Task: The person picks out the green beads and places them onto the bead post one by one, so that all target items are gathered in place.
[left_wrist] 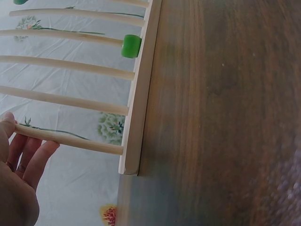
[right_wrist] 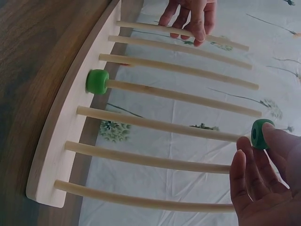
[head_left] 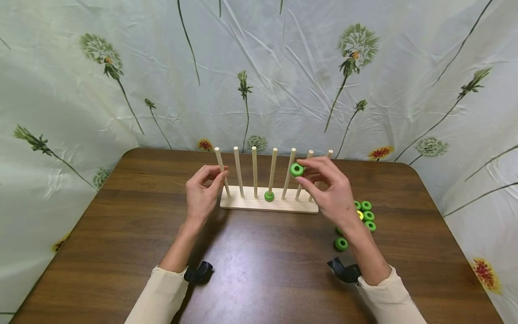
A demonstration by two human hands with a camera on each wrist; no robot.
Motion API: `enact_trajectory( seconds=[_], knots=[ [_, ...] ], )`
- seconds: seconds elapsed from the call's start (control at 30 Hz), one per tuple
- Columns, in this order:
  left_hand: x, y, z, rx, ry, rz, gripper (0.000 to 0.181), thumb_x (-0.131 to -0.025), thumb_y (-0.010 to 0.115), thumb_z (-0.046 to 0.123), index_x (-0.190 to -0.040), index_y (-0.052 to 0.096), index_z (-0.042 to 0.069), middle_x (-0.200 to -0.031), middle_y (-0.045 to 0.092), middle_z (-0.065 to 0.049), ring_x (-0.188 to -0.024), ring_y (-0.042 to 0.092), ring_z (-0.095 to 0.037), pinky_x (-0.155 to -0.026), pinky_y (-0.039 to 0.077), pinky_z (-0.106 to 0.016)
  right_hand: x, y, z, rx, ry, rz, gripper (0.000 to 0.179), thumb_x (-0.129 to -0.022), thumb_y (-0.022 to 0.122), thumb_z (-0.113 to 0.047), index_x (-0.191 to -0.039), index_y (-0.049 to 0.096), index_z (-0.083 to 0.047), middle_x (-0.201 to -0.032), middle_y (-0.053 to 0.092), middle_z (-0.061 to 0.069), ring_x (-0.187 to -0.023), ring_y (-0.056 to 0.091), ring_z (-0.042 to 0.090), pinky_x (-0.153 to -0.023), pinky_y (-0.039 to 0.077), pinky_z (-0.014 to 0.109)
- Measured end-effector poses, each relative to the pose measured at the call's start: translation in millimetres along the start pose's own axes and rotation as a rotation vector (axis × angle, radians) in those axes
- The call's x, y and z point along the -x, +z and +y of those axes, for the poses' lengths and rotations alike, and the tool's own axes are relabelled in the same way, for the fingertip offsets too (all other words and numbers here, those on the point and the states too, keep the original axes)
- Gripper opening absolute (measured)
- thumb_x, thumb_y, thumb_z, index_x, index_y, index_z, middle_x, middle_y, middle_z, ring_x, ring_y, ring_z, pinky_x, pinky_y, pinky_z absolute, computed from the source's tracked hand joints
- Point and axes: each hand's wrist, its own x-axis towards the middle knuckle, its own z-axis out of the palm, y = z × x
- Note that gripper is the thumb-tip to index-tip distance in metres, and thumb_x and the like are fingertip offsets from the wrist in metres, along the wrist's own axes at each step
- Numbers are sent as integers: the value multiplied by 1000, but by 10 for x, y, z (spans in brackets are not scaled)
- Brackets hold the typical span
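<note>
A wooden rack with a row of upright pegs stands near the table's far edge. My left hand pinches the leftmost peg on its upper part, between thumb and fingers. In my right hand, thumb and fingertips pinch a green ring. The right wrist view shows this held ring close to the top of a peg, which is partly hidden by the fingers; whether they touch I cannot tell. Another green ring sits at the bottom of the middle peg.
Right of the rack, several loose green rings lie on the brown wooden table, with a yellow ring among them, partly covered by my right arm. Behind the table hangs a pale curtain printed with dandelions.
</note>
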Motion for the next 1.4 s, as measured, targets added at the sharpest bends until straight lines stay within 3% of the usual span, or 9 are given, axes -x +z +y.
enact_trajectory(
  seconds=[0.37,0.6,0.87,1.07,1.4],
  knots=[
    [10,22,-15,12,-3,-1,7,-91,78,2,-97,77,-3,-99,76,-21,-76,69,-7,-65,58,-14,-24,48,-32,-16,13,-7,43,-84,78,11,-125,73,-2,-117,69,13,-98,69,7,-81,58,17],
    [13,33,-20,16,1,5,7,-91,78,2,-97,77,-2,-96,76,-15,-75,69,-9,-64,59,-17,-37,59,-74,-5,1,-13,40,-87,78,8,-125,72,-2,-119,69,13,-99,69,10,-81,58,18],
    [18,36,-5,21,-8,2,8,-91,79,3,-97,77,-2,-98,76,-17,-76,69,-10,-65,60,-17,-60,64,-84,2,-8,-7,40,-87,77,9,-126,72,-3,-119,69,13,-98,69,20,-80,58,17],
    [22,32,-10,35,-23,16,9,-90,79,-1,-98,77,-4,-93,76,-2,-74,70,-13,-63,61,-23,-89,83,-88,4,-18,-11,39,-88,77,7,-125,73,-4,-118,69,12,-98,69,14,-81,58,18],
    [14,14,-11,56,-23,13,9,-91,78,2,-98,77,-3,-92,73,16,-74,69,-8,-63,59,-16,-175,157,-110,-10,-37,-11,39,-87,79,6,-125,73,-3,-117,70,13,-96,70,11,-80,58,18]
  ],
)
